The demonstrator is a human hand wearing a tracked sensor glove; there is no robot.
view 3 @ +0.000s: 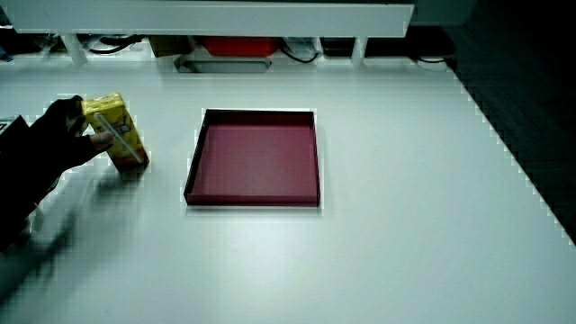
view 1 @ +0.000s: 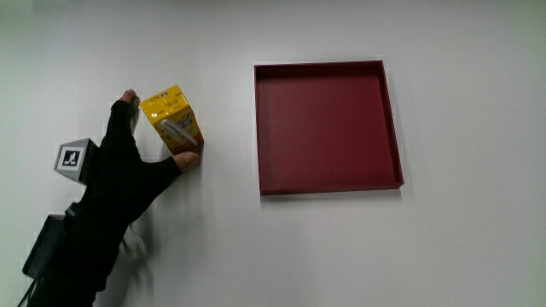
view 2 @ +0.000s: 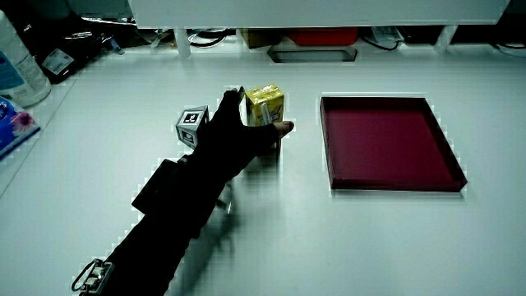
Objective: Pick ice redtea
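The ice red tea is a small yellow drink carton (view 1: 175, 118) with a straw taped to its side. It stands slightly tilted on the white table, beside the dark red tray (view 1: 328, 189). The gloved hand (view 1: 158, 130) wraps around the carton, thumb on the side nearer the person and fingers on the other side. The patterned cube (view 1: 75, 159) sits on the hand's back. Both side views show the carton (view 2: 265, 103) (view 3: 119, 126) in the hand (view 2: 258, 112) (view 3: 85, 126). Whether the carton's base still touches the table is unclear.
The square red tray (view 2: 394, 185) (view 3: 252, 202) has low walls and nothing in it. In a side view a white bottle (view 2: 18, 62) and a blue packet (view 2: 12, 123) lie at the table's edge. A low partition (view 3: 207, 16) closes the table.
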